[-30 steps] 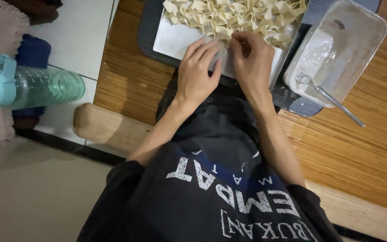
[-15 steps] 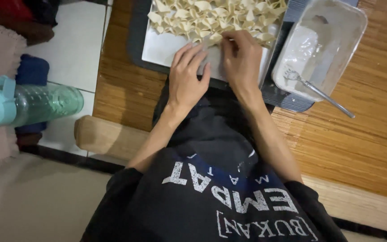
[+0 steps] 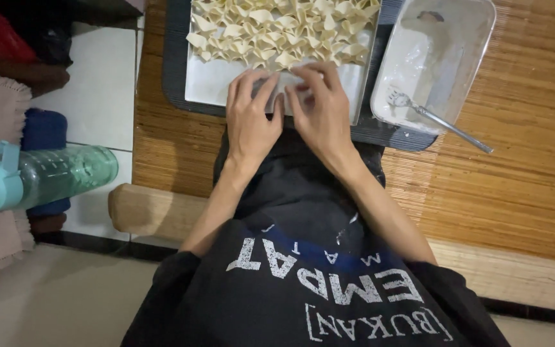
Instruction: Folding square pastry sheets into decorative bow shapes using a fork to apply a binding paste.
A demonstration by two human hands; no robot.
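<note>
Your left hand (image 3: 250, 119) and right hand (image 3: 321, 114) meet fingertip to fingertip, the grip pinched narrow on a pale dough wrapper (image 3: 285, 82) over the white tray (image 3: 210, 82). Just beyond lie folded dumplings (image 3: 277, 29); right, a fork (image 3: 435, 119) rests in a floury container (image 3: 444, 58).

Left hand (image 3: 250, 121) and right hand (image 3: 321, 115) side by side, palms down, fingertips meeting, forearms extended

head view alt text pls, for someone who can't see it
Seen from above, a person's left hand and right hand pinch a small dough piece at the near edge of a white tray filled with folded dough pieces. A clear container with a fork sits right; a green water bottle lies left.
</note>
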